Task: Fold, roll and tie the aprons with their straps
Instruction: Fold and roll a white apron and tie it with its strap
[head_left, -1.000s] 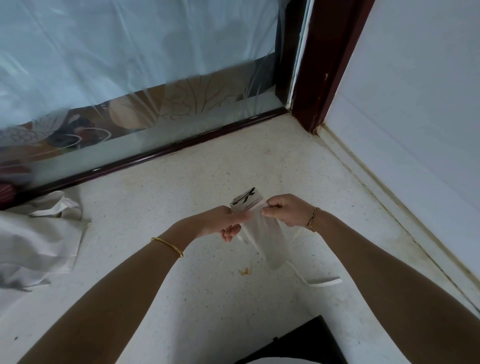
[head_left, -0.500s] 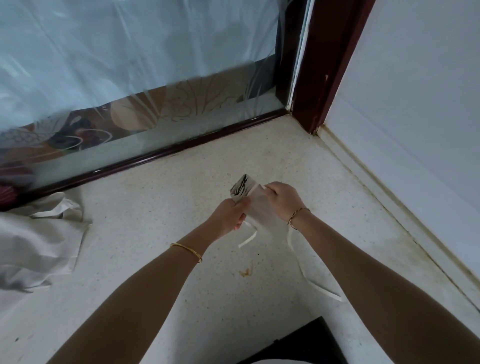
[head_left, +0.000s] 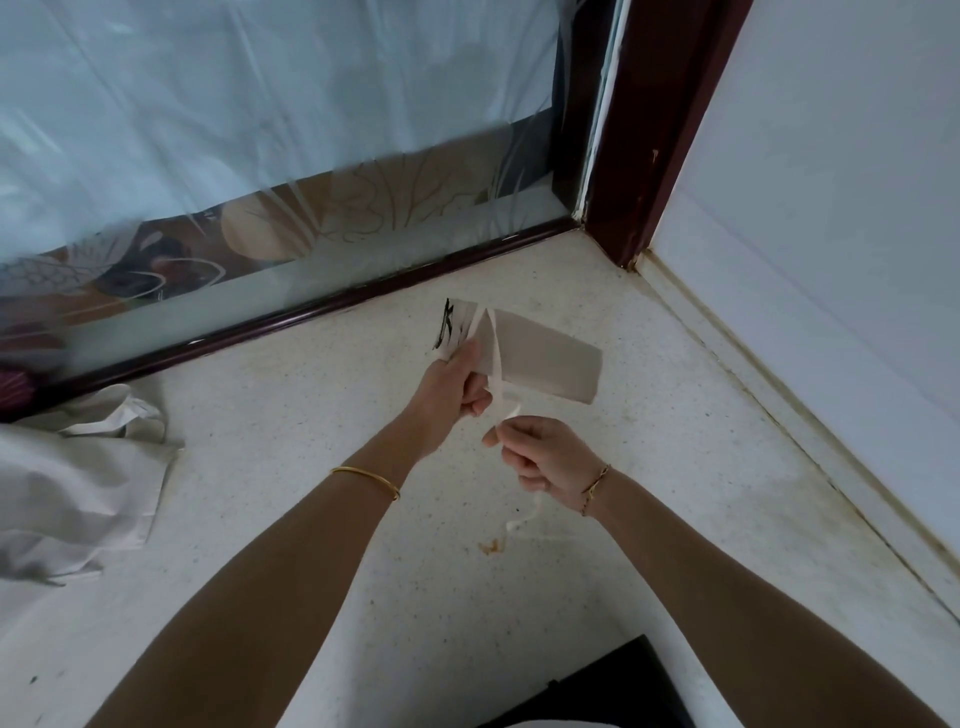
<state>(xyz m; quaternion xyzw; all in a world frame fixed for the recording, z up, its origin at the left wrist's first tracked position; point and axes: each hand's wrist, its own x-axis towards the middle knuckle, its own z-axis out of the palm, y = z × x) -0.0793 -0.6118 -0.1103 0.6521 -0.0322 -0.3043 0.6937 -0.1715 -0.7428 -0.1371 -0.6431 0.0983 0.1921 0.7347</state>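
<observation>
A rolled white apron (head_left: 545, 361) with a black print at its left end is held up above the floor. My left hand (head_left: 454, 387) grips the roll near its left end. A white strap (head_left: 496, 358) runs across the roll and down to my right hand (head_left: 540, 457), which pinches it just below the roll. The loose tail of the strap hangs under my right hand toward the floor.
More white aprons (head_left: 72, 483) lie crumpled on the speckled floor (head_left: 291, 447) at the left. A glass door with a dark frame (head_left: 311, 317) closes the back, a white wall (head_left: 831, 260) the right. A black object (head_left: 613, 691) sits at the bottom edge. A small orange scrap (head_left: 491, 545) lies on the floor.
The roll has swung from hanging down to pointing right and moved away from me. My right hand left the roll's top and now pulls the strap below it.
</observation>
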